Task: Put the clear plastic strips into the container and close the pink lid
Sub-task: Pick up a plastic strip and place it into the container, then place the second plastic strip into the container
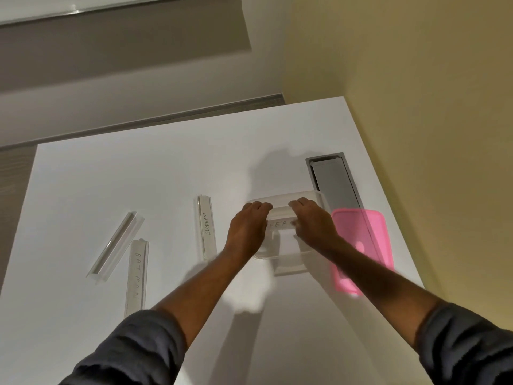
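A clear plastic container (288, 259) stands open on the white table, right of centre. Both hands are over it and hold one clear strip (280, 221) with handwriting crosswise above its opening: my left hand (248, 227) at the strip's left end, my right hand (312, 223) at its right end. The pink lid (361, 245) lies flat just right of the container. Three more clear strips lie to the left: one labelled ELEPHANT (206, 226), one with faint writing (136, 276), and a blank one (116, 247).
A grey cable hatch (333, 179) is set into the table (138, 173) behind the container and lid. The table's right edge runs close to the lid, with a yellow wall beyond. The far edge meets a grey floor strip.
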`<state>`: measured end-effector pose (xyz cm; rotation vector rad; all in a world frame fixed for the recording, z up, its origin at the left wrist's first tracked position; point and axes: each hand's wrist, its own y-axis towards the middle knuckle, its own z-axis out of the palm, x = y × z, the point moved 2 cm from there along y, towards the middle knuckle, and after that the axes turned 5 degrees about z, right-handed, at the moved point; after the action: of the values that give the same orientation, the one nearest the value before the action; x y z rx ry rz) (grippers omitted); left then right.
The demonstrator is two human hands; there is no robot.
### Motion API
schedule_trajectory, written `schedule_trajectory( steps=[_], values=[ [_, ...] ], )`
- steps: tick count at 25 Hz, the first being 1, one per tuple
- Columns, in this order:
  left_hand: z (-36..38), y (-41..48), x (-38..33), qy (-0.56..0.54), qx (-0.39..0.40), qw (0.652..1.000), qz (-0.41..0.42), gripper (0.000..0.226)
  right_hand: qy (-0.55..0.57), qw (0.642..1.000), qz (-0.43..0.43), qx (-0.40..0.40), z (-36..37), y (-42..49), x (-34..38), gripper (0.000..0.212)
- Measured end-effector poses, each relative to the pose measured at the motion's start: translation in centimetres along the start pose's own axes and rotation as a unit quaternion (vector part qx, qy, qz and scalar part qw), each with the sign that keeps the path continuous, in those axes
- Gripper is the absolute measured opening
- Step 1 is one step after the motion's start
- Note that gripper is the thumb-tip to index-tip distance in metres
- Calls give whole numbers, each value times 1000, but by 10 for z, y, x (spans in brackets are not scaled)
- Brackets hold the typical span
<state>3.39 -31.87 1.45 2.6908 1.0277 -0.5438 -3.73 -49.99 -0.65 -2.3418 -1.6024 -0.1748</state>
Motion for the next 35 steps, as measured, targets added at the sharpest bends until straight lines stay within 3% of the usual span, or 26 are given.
schedule_trajectory(
  steps=[3,6,10,17,24,31,35],
  values=[
    [-21,-24,18,-138,-114,980,-86,34,107,993,37,-43,-10,-15,27,39],
    [-36,-46,45,-221,-140,943,-207,29,179,981,35,-73,-15,-33,69,35],
    [-41,-76,79,-238,-129,908,-320,31,260,964,11,-55,-5,-51,131,34],
    [-25,-111,116,-237,-28,876,-419,50,322,938,72,105,56,-60,194,47],
    [-7,-118,131,-244,1,861,-445,44,315,926,137,156,92,-55,201,54],
    [-8,-120,134,-187,27,896,-402,24,318,922,142,169,110,-57,212,36],
    [-10,-128,138,-114,61,919,-372,25,333,915,133,187,117,-60,224,27]
  ],
)
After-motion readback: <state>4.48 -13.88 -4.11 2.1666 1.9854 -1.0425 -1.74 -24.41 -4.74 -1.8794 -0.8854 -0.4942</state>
